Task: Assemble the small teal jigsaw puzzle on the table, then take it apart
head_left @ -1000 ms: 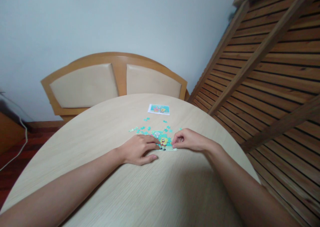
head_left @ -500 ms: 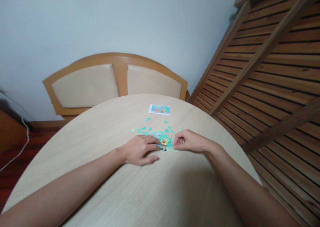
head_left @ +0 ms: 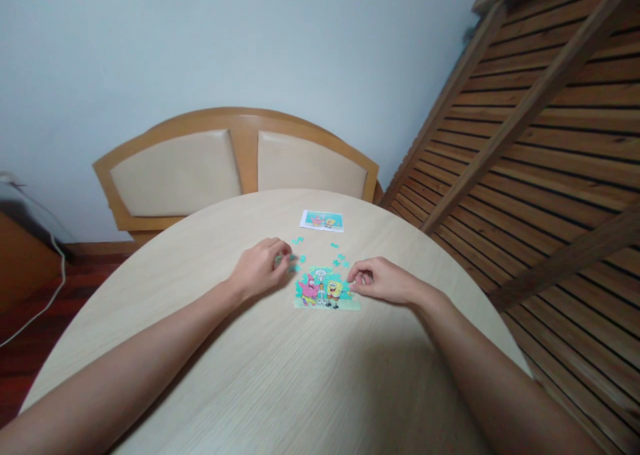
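A partly assembled jigsaw puzzle (head_left: 321, 293) lies flat on the table, with pink, grey-green and yellow cartoon figures on a teal ground. Its upper edge is uneven. My left hand (head_left: 261, 267) hovers just left of it, over loose teal puzzle pieces (head_left: 303, 259); its fingers are bent, with thumb and forefinger apart. Some pieces there are partly hidden by the fingers. At the puzzle's right edge, my right hand (head_left: 383, 280) rests with curled fingers and the thumb pressed against the forefinger. Whatever those fingertips hold, if anything, is too small to make out.
Behind the puzzle lies a reference picture card (head_left: 323, 221) with the same figures. More loose pieces (head_left: 337, 261) lie between card and puzzle. Past the round wooden table (head_left: 280, 375) stand a padded headboard-like panel (head_left: 175, 175) and, right, a slatted wooden frame (head_left: 530, 148).
My left hand has lifted off the puzzle and moved left and away from me to the loose pieces, uncovering the pink figure. My right hand stays at the right edge.
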